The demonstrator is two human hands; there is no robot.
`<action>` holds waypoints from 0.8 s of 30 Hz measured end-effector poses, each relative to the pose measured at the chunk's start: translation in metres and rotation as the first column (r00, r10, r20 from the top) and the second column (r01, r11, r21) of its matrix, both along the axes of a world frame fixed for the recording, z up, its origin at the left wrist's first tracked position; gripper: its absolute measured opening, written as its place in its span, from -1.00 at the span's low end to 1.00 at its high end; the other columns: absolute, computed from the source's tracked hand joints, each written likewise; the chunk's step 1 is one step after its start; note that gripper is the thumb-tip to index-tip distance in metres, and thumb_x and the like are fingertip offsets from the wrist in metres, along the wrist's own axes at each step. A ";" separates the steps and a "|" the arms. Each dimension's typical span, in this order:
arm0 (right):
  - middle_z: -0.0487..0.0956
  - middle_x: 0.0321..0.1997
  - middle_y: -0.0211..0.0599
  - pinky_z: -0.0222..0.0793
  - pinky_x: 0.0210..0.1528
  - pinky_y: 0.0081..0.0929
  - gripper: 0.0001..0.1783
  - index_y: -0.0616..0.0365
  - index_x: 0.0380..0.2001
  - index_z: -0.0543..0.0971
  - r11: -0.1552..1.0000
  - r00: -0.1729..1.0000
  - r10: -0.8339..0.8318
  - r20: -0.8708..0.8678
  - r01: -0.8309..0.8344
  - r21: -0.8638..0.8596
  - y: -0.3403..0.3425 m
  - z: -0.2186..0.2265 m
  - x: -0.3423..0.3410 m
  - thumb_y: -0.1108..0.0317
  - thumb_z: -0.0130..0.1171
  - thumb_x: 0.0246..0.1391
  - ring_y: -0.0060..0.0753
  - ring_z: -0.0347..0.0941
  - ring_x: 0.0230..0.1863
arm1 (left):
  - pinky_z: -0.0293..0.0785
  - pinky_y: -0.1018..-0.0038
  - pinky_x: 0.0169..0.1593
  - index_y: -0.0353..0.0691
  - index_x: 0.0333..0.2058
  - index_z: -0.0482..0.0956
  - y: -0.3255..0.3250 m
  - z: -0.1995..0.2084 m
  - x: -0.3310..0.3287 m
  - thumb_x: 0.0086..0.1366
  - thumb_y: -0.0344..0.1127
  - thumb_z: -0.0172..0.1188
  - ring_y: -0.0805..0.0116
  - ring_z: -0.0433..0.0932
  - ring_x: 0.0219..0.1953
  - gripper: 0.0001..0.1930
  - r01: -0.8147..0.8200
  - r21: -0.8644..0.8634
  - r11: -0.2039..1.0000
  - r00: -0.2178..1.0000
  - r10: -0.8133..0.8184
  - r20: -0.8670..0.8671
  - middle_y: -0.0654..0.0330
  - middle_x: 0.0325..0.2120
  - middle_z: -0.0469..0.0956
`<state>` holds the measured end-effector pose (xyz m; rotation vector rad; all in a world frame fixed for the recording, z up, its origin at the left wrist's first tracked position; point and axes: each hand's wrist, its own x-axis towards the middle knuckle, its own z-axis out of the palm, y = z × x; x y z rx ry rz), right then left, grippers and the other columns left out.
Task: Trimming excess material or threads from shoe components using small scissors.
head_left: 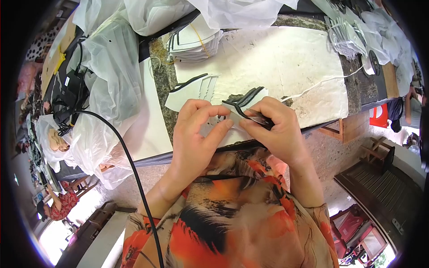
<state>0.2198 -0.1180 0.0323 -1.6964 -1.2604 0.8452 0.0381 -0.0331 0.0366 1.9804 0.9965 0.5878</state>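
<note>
Close to the table's near edge, my right hand (278,129) pinches a small white cut piece with black edging (234,107) between thumb and fingers. The thumb and index finger of my left hand (196,129) close on its left edge. Another black strip (252,95) shows just above my right fingers; whether it belongs to the same piece I cannot tell. Beyond my left hand, a flat white piece (181,97) with a black strip along its top lies on the table, with more thin-edged white pieces beside it.
A banded stack of white pieces (196,44) stands at the back left, and another bundle (346,40) at the back right. A white cord (319,89) crosses the white sheet (286,53). Plastic bags (114,58) crowd the left; a black cable (129,158) hangs in front.
</note>
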 end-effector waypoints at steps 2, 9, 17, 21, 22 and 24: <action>0.51 -0.46 -0.23 0.35 -0.37 -0.36 -0.78 0.22 -0.35 0.61 1.000 1.000 -0.004 0.030 0.004 0.006 0.000 0.001 -0.001 0.38 0.40 -0.06 -0.22 0.44 -0.44 | 0.28 0.56 -0.24 -0.21 -0.25 0.68 0.001 0.005 0.004 0.16 -0.35 0.40 0.48 0.35 -0.33 -0.82 -0.040 -0.167 0.985 0.999 0.041 0.002 0.30 -0.32 0.46; 0.49 -0.48 -0.21 0.35 -0.39 -0.31 -0.79 0.22 -0.38 0.60 1.000 0.998 0.010 0.065 -0.011 0.013 0.001 0.004 -0.003 0.38 0.39 -0.09 -0.16 0.45 -0.44 | 0.31 0.54 -0.26 -0.18 -0.27 0.69 0.005 0.004 0.004 0.17 -0.29 0.40 0.47 0.32 -0.37 -0.83 -0.050 -0.334 0.941 0.997 0.066 0.037 0.31 -0.34 0.45; 0.51 -0.48 -0.29 0.31 -0.37 -0.47 -0.81 0.26 -0.40 0.62 1.000 0.998 0.013 0.062 -0.013 0.000 0.001 0.004 -0.003 0.42 0.40 -0.08 -0.40 0.42 -0.45 | 0.29 0.59 -0.16 -0.22 -0.31 0.65 0.011 0.005 0.003 0.18 -0.43 0.38 0.51 0.37 -0.27 -0.89 0.040 -0.217 0.975 0.998 -0.029 0.053 0.33 -0.27 0.46; 0.49 -0.48 -0.21 0.35 -0.40 -0.32 -0.79 0.23 -0.40 0.58 0.999 0.998 0.039 0.053 -0.039 0.001 0.002 0.001 -0.002 0.35 0.38 -0.05 -0.17 0.45 -0.45 | 0.35 0.52 0.00 -0.23 -0.32 0.64 0.013 0.005 0.003 0.17 -0.45 0.36 0.40 0.47 -0.12 -0.89 0.076 -0.054 0.996 0.993 -0.070 0.099 0.26 -0.18 0.53; 0.49 -0.48 -0.21 0.35 -0.40 -0.32 -0.79 0.23 -0.40 0.58 0.999 0.998 0.037 0.053 -0.037 0.000 0.002 0.001 -0.002 0.35 0.38 -0.05 -0.17 0.45 -0.45 | 0.36 0.49 0.04 -0.24 -0.32 0.64 0.014 0.006 0.002 0.16 -0.46 0.36 0.37 0.49 -0.07 -0.89 0.096 -0.101 0.990 0.991 -0.085 0.101 0.23 -0.15 0.55; 0.49 -0.48 -0.21 0.36 -0.40 -0.32 -0.79 0.22 -0.40 0.59 1.000 0.999 0.029 0.035 -0.029 0.004 0.002 0.002 -0.002 0.35 0.39 -0.04 -0.17 0.45 -0.46 | 0.36 0.46 0.08 -0.25 -0.32 0.63 0.016 0.004 0.001 0.16 -0.47 0.35 0.34 0.51 -0.02 -0.89 0.116 -0.148 0.982 0.989 -0.101 0.104 0.19 -0.12 0.58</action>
